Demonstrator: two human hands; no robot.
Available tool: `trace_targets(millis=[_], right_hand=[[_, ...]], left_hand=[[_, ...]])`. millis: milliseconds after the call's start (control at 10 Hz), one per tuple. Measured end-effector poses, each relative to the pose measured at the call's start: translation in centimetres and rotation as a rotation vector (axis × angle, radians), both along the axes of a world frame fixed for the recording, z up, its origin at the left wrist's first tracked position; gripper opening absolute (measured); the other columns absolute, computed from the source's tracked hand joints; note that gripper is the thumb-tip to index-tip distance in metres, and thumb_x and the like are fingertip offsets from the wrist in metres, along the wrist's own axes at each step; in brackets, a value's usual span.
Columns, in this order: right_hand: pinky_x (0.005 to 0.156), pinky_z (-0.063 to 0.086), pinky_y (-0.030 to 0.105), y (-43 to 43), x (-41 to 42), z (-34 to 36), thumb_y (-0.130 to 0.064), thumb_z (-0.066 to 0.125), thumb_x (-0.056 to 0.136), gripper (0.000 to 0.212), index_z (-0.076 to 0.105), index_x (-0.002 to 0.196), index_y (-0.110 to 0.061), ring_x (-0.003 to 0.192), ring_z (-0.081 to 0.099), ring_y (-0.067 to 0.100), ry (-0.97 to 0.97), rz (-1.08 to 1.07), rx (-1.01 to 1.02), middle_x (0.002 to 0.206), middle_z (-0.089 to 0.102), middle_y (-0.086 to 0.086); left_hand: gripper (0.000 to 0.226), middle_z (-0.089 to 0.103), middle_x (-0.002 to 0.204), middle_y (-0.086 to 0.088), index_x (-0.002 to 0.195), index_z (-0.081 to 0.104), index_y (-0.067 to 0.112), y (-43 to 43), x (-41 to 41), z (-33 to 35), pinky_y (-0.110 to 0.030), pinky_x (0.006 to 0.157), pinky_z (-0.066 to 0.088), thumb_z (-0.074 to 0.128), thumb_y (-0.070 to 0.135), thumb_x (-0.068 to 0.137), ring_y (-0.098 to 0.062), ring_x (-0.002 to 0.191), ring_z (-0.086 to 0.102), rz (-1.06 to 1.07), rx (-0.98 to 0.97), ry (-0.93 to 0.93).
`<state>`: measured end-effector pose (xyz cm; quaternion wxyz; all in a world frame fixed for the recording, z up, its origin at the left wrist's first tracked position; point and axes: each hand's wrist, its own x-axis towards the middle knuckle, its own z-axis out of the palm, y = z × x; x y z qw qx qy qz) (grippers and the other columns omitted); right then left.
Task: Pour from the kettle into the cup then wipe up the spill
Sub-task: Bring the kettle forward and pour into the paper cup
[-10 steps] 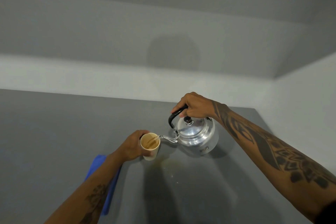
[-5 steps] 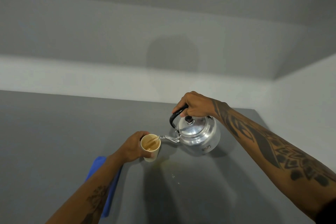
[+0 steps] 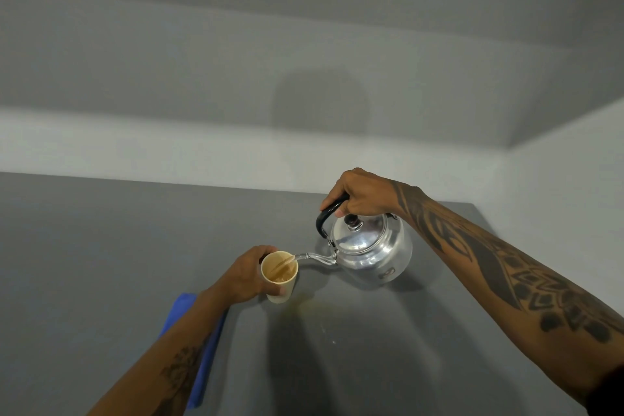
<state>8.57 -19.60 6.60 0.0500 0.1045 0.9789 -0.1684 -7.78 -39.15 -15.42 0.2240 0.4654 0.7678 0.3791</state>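
The shiny aluminium kettle [image 3: 371, 248] hangs tilted above the grey counter [image 3: 101, 263], right hand [image 3: 363, 192] closed on its black handle, its spout over the pale paper cup [image 3: 279, 275], which the left hand [image 3: 248, 275] grips. A brownish spill [image 3: 314, 309] already lies just beside the cup; a steeper tilt would probably overfill it and spread the puddle toward the folded blue cloth [image 3: 199, 348].

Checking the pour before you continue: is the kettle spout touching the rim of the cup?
Cannot tell. In the head view the spout tip ends right at the cup rim with liquid streaming in, and no clear gap or contact shows.
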Motion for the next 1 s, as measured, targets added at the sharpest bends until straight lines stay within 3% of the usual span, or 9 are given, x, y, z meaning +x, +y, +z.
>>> trace_targets(millis=[300, 500, 700, 1000], right_hand=[[0.091, 0.054, 0.034, 0.04, -0.05, 0.39, -0.007, 0.07, 0.081, 0.03, 0.071, 0.11, -0.016, 0.095, 0.067, 0.014, -0.014, 0.007, 0.009, 0.108, 0.074, 0.002], [0.09, 0.054, 0.039, 0.07, -0.17, 0.42, -0.008, 0.071, 0.08, 0.03, 0.072, 0.108, -0.019, 0.094, 0.068, 0.016, -0.019, 0.003, 0.024, 0.104, 0.075, 0.0], [0.09, 0.054, 0.038, -0.04, -0.26, 0.58, -0.007, 0.071, 0.08, 0.03, 0.072, 0.108, -0.019, 0.093, 0.067, 0.015, -0.021, 0.004, 0.024, 0.104, 0.075, 0.0], [0.09, 0.055, 0.036, -0.05, -0.25, 0.84, -0.006, 0.07, 0.08, 0.031, 0.072, 0.109, -0.018, 0.094, 0.067, 0.014, -0.028, 0.012, 0.028, 0.106, 0.074, 0.0]], left_hand=[[0.079, 0.06, 0.114, 0.009, 0.115, 0.054, 0.031, 0.02, 0.01, 0.12, -0.03, 0.085, 0.054, 0.09, 0.045, 0.046, -0.009, 0.1, 0.06, 0.012, -0.003, -0.001], [0.077, 0.06, 0.112, 0.012, 0.113, 0.054, 0.033, 0.07, -0.05, 0.05, -0.027, 0.083, 0.053, 0.091, 0.045, 0.046, -0.007, 0.099, 0.06, 0.014, -0.001, -0.007], [0.079, 0.06, 0.113, 0.011, 0.114, 0.054, 0.032, 0.01, -0.09, 0.1, -0.022, 0.081, 0.051, 0.091, 0.046, 0.046, -0.01, 0.099, 0.06, 0.013, -0.002, -0.002], [0.078, 0.059, 0.114, 0.011, 0.114, 0.052, 0.034, -0.06, -0.16, 0.12, -0.028, 0.085, 0.053, 0.088, 0.05, 0.047, -0.011, 0.101, 0.06, -0.006, -0.014, 0.005]])
